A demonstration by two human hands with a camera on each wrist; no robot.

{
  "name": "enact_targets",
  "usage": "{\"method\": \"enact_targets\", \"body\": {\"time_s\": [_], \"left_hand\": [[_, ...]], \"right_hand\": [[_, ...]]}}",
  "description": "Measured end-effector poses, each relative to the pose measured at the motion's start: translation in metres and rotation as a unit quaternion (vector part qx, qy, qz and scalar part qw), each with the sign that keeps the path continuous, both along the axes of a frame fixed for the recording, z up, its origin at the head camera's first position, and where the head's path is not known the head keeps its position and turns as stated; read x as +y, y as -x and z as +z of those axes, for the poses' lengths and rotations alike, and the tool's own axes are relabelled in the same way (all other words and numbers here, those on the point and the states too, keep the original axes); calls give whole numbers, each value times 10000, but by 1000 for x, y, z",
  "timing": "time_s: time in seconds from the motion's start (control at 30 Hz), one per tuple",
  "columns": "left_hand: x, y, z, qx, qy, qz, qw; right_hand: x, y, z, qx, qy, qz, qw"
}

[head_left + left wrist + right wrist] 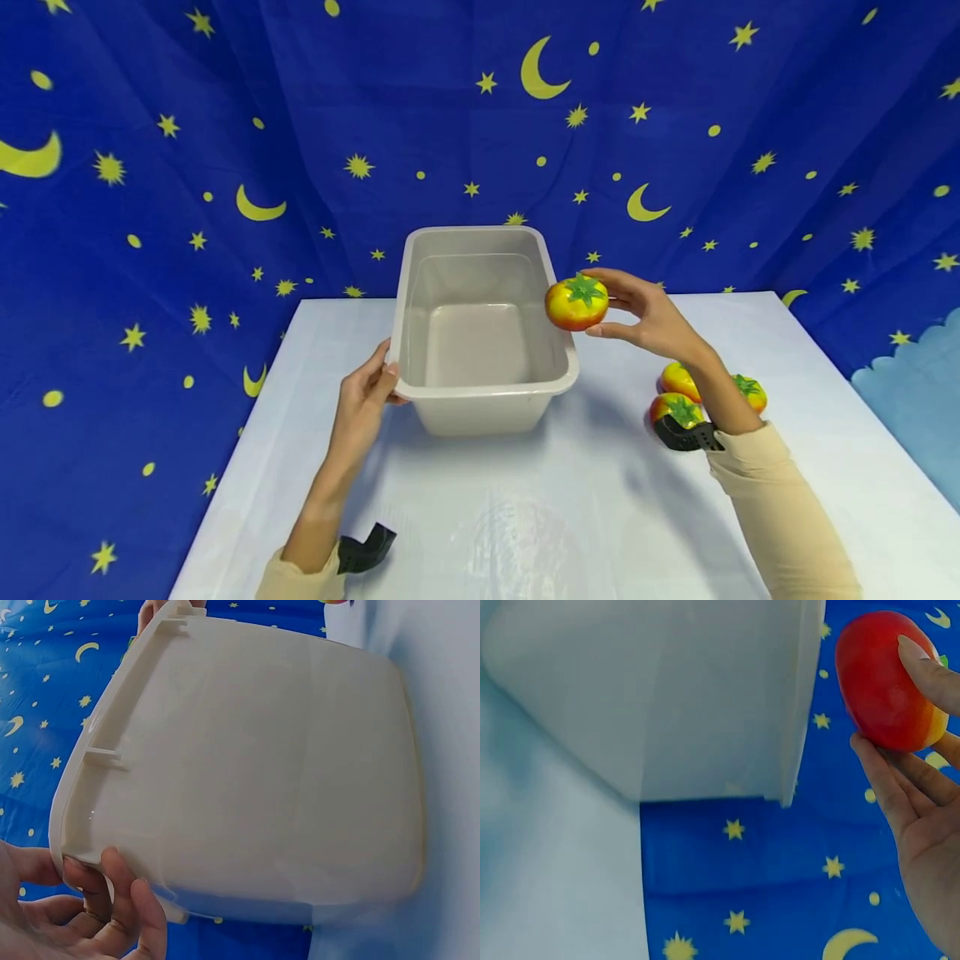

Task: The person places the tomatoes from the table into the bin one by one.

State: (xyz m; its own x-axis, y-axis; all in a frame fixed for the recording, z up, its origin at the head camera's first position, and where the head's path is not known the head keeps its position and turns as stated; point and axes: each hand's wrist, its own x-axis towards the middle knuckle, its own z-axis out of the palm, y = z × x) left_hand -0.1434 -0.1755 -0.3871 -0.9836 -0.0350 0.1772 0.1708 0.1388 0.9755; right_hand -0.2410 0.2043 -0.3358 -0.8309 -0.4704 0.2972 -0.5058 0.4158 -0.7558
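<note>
1. Tomato-shaped toy, red and yellow plastic with a green leafy top (pixel 576 303), sits pinched between thumb and fingertips of the right hand (pixel 647 317), just above the right rim of the bin.
2. Beige rectangular plastic bin (pixel 420 275) lies directly left of that grasp; its long axis runs near to far and nothing is inside.
3. Left hand (pixel 365 393) clasps the bin's near left corner, fingers (pixel 90 889) curled under the rim.
4. Three more toy tomatoes (pixel 675 408) rest on the white table (pixel 525 517), near right.
</note>
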Motion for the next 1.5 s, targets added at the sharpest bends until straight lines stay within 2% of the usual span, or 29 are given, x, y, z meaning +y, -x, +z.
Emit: {"method": "enact_targets", "body": {"time_s": [0.27, 0.63, 1.5], "left_hand": [[3, -2, 0, 100, 49, 42, 9999], [3, -6, 0, 128, 54, 109, 9998], [5, -6, 0, 146, 32, 54, 9999]], "right_hand": [[-24, 8, 3, -178, 176, 570, 9981], [-48, 17, -1, -260, 158, 881, 9956], [-63, 27, -7, -437, 33, 1146, 9924]]}}
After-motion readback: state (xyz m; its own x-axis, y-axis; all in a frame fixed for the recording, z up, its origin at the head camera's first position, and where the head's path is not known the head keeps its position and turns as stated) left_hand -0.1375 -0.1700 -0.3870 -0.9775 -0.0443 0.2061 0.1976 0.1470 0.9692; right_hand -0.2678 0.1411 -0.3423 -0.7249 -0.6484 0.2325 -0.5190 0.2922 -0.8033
